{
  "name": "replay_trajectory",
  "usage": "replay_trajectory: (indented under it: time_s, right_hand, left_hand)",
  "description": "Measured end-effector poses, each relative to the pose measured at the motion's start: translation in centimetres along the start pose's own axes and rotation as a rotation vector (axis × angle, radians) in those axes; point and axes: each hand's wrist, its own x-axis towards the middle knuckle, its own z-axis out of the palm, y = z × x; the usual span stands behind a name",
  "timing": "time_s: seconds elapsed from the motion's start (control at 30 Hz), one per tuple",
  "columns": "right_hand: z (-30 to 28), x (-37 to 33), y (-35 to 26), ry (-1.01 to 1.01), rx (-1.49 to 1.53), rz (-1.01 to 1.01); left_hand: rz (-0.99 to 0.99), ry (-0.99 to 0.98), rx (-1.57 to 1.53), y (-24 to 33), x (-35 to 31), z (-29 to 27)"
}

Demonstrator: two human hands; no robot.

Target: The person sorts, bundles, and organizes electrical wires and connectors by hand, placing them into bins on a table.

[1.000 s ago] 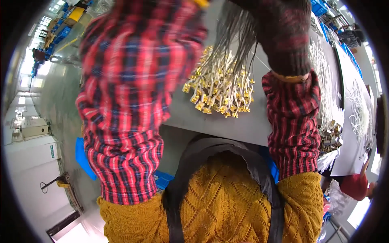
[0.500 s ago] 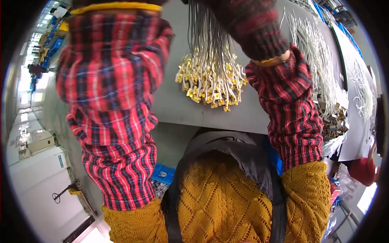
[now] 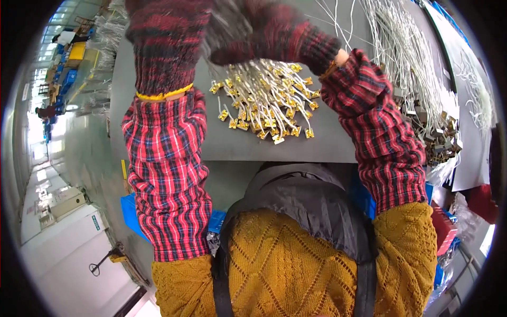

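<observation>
A fanned bundle of cables (image 3: 269, 103) with pale ends and small yellow connectors lies on the grey table. Over its upper part is my right hand (image 3: 269, 34), in a dark red and black striped knit glove. One digit stretches left across the cables, apart from the blurred fingers above. My left hand (image 3: 169, 42), gloved alike, is up left of the bundle; its fingers run out past the top edge, so their grip is hidden. Grey cable lengths (image 3: 227, 24) show smeared between the two hands.
A grey table (image 3: 158, 142) spreads beneath the bundle. Along its right side lies a heap of white cables (image 3: 406, 63) with dark and tan connectors (image 3: 433, 137). More white wires (image 3: 470, 90) rest on another surface beyond. A blue bin (image 3: 132, 214) stands below, beside my left sleeve.
My right hand has come down and left over the cables. My left hand has moved right and nearer, so more of its glove shows. The connector ends have shifted and spread slightly.
</observation>
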Motion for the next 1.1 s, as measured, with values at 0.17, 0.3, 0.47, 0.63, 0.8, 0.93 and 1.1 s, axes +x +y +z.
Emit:
replay_trajectory:
  time_s: [0.17,0.3,0.47,0.63,0.8,0.93,1.1]
  right_hand:
    - [4.1,-2.1,3.6,0.109,0.184,0.084]
    - [6.9,-2.5,1.7,0.383,0.648,-0.126]
    - [7.7,-1.8,-4.2,0.701,0.229,-0.18]
    - [8.3,-3.6,-3.4,0.686,0.176,-0.092]
    - [9.0,-3.2,-2.1,0.811,0.216,-0.055]
    - [7.4,-3.0,-0.1,0.62,0.354,-0.103]
    - [4.7,-8.4,15.1,0.52,1.078,0.165]
  left_hand:
    - [0.037,0.003,0.083,-2.2,-2.1,0.6]
    - [0.103,0.117,0.225,-2.7,-3.1,1.3]
    - [0.166,-0.005,-0.099,3.0,-1.8,-0.7]
    - [0.27,0.07,0.093,0.8,-4.9,-0.4]
    - [0.085,0.34,0.283,-1.9,-6.0,0.9]
    - [0.072,0.229,0.02,-2.0,-4.0,0.8]
    - [0.116,0.3,0.468,-4.8,-3.5,0.2]
